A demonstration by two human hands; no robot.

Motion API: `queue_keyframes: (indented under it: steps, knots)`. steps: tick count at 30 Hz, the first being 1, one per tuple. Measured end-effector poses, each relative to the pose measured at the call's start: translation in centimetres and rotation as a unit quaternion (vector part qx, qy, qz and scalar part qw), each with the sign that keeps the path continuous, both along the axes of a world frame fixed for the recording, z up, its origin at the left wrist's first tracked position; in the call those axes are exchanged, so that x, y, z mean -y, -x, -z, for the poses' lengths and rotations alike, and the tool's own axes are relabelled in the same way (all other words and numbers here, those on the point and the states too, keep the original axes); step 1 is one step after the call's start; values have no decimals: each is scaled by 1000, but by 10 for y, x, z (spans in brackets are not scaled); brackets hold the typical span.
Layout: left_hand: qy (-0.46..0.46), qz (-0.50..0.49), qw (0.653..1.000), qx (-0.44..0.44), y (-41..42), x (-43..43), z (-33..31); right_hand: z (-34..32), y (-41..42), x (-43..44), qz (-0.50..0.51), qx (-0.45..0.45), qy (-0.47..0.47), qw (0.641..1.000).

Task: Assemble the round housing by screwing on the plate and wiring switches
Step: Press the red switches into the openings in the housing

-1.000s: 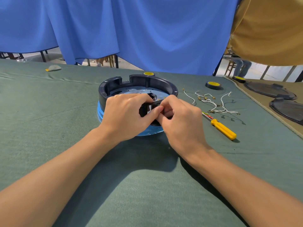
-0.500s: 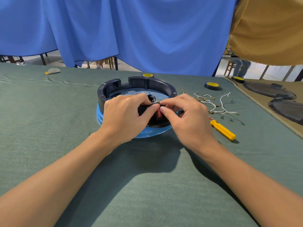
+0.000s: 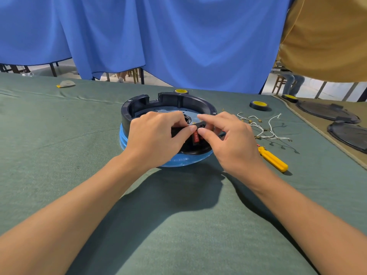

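The round housing (image 3: 168, 100), dark with a blue lower ring, stands on the green cloth with a pale metal plate (image 3: 168, 113) inside it. At its near rim sits a black switch block with a red rocker (image 3: 195, 138). My left hand (image 3: 156, 135) grips the block from the left, thumb and fingers curled on it. From the right, my right hand (image 3: 230, 139) pinches the same block between thumb and forefinger. The block's lower part is hidden by both hands.
Loose white wires with brass terminals (image 3: 264, 128) lie right of the housing. A yellow-handled screwdriver (image 3: 274, 160) lies near my right wrist. Black-and-yellow tape rolls (image 3: 258, 105) sit further back. Dark round covers (image 3: 327, 113) rest at the far right. A blue curtain hangs behind.
My right hand has opened its fist and shifted right, now pinching with fingertips. The red rocker of the switch has come into view between the hands.
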State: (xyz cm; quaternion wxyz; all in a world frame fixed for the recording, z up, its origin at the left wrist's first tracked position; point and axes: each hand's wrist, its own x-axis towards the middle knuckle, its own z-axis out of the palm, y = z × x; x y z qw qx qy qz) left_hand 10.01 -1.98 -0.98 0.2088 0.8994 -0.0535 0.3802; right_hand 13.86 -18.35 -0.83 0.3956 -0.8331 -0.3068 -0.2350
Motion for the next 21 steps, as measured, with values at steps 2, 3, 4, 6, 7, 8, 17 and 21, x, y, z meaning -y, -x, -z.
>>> queue_keyframes:
  steps: [2,3,4,6,7,8,17,21]
  knots:
    - [-31,15,999,17,3,-2,1,-2,-3,2,-10,2,33,999]
    - [-43,19,999,17,4,-3,1,-3,-4,2,-14,3,39,999]
    - [-54,23,998,9,5,-5,0,-2,-5,3,-16,3,40,999]
    - [-73,25,997,-23,5,-6,-1,-2,-7,4,-18,4,37,999]
    - [-77,23,996,-37,4,-7,-1,-1,-7,5,-19,6,34,999]
    - [-76,20,996,-48,4,-7,-2,0,-7,4,-20,8,31,999]
    - [-81,-3,996,-44,1,-3,0,5,-7,2,-22,26,5,999]
    - [-69,6,998,6,3,-1,2,5,-7,2,-26,33,1,999]
